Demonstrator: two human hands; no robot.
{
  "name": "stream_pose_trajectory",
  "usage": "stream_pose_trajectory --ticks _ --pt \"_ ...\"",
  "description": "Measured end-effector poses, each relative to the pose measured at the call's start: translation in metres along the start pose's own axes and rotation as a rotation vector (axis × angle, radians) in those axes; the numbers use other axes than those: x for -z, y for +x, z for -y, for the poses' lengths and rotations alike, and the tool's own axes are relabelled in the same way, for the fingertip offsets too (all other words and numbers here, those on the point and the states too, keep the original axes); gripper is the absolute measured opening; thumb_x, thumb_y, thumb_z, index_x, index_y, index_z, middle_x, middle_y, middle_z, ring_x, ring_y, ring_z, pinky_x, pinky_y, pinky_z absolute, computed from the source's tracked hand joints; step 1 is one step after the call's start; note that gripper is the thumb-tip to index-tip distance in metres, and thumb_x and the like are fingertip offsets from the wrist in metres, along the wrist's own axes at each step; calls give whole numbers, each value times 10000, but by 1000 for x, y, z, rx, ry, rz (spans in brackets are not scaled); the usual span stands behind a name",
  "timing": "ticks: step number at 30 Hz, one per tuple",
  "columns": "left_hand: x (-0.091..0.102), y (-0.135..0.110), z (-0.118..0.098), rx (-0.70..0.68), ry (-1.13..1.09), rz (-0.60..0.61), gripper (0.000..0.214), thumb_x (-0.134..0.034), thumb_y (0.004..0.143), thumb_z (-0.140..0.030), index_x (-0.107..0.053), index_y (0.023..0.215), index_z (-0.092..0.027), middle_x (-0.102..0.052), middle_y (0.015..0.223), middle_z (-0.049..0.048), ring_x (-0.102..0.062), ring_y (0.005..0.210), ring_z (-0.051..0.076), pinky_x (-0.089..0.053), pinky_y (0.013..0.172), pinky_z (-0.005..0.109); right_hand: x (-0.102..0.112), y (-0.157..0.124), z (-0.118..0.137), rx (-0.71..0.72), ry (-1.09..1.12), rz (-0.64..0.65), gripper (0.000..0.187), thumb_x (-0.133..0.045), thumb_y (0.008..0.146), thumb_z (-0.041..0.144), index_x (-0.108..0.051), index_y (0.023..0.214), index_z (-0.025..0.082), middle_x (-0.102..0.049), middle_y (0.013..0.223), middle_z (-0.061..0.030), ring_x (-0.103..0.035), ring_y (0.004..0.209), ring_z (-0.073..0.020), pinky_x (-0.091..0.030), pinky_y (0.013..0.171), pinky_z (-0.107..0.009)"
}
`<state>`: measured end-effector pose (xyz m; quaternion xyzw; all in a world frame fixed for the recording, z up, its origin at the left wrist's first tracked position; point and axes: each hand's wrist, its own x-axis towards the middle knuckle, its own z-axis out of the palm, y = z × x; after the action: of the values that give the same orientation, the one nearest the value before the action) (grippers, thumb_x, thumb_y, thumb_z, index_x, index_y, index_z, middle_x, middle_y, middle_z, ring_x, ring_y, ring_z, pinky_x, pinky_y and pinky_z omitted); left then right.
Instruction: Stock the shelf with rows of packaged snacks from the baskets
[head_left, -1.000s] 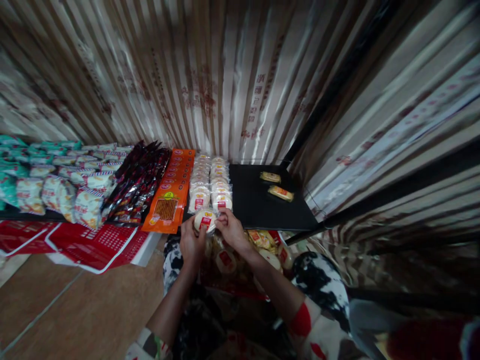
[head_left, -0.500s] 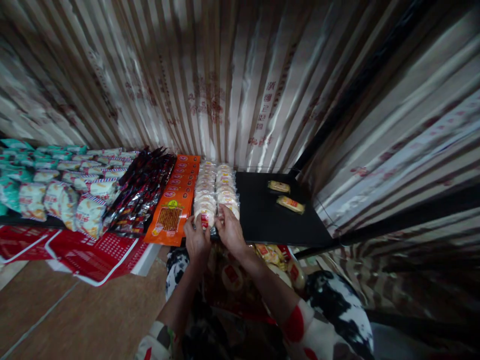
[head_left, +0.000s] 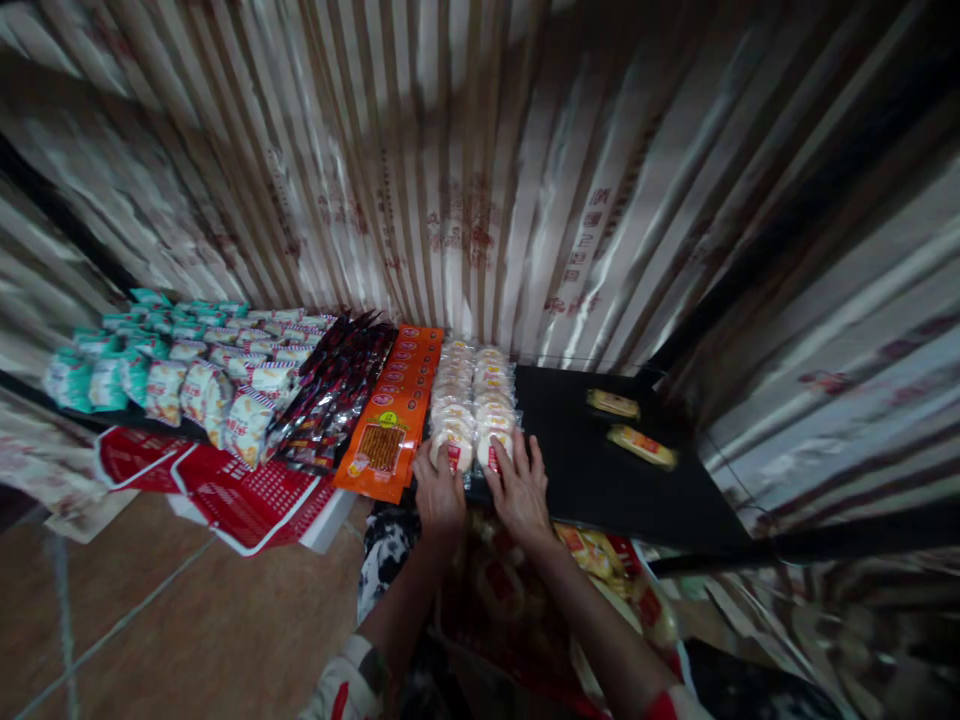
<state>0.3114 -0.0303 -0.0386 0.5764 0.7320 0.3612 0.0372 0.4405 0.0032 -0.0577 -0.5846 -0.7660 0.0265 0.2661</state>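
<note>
Two rows of round white cakes in clear wrappers (head_left: 472, 395) run back along a black shelf (head_left: 600, 470). My left hand (head_left: 439, 490) rests against the front cake of the left row, its fingers curled round the packet's near edge. My right hand (head_left: 519, 482) lies flat with fingers spread on the front of the right row and the shelf beside it. Between my arms, below the shelf, lies a red bag with more wrapped cakes (head_left: 592, 555).
Left of the cakes lie orange snack packs (head_left: 390, 425), dark red packets (head_left: 337, 385), and white and teal bags (head_left: 187, 370). Two yellow bars (head_left: 630, 425) lie at the shelf's far right. Striped foil curtains hang behind. Red printed sheets (head_left: 225, 490) hang over the shelf's front edge.
The cake I held in both hands now lies at the front of the left row. My right hand has flattened out and its fingers spread. The camera has swung left and up.
</note>
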Motion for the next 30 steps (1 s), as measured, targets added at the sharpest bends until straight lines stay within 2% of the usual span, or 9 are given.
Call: stream_pose_trajectory --ticks 5,9,13,20,25,30 --pt "1 -5 4 -83 -6 32 355 -444 846 -158 -496 1197 -172 -388 1274 140 -357 1222 262 -411 979 417 4 -9 0 75 -19 -106 417 -368 911 332 -471 1307 249 -114 1528 -54 -58 1382 -322 -288 1018 -535" --pt "9 -10 6 -144 -18 78 419 -449 831 -130 -457 1247 -179 -388 1321 130 -317 1273 257 -380 1023 426 10 -26 8 78 27 -170 431 -364 906 334 -446 1320 245 -139 1523 -56 -111 1378 -301 -292 1025 -532" --pt "31 -18 0 -189 -52 152 467 -454 810 -121 -441 1271 -192 -369 1372 125 -298 1303 265 -347 1052 466 21 -46 27 77 82 -225 438 -342 907 348 -463 1296 190 -213 1500 -86 -171 1365 -281 -299 1037 -508" --pt "72 -30 -6 -273 -231 350 453 -455 781 -136 -494 1232 -141 -264 1446 145 -235 1339 299 -312 1083 467 38 -80 61 38 114 -353 437 -315 899 407 -559 1154 149 -363 1414 -136 -323 1295 -281 -327 1025 -495" --pt "112 -35 18 -302 -343 443 420 -459 787 -227 -536 1192 -146 -242 1462 114 -274 1311 311 -331 1076 452 33 -94 101 -41 92 -385 480 -299 887 468 -599 1073 144 -438 1354 -156 -429 1204 -309 -369 977 -511" --pt "161 -30 63 -264 -396 489 383 -430 817 -297 -571 1151 -173 -322 1431 90 -318 1291 301 -326 1077 466 17 -86 168 -58 146 -386 479 -316 869 487 -627 1016 155 -493 1305 -148 -500 1136 -297 -416 944 -479"
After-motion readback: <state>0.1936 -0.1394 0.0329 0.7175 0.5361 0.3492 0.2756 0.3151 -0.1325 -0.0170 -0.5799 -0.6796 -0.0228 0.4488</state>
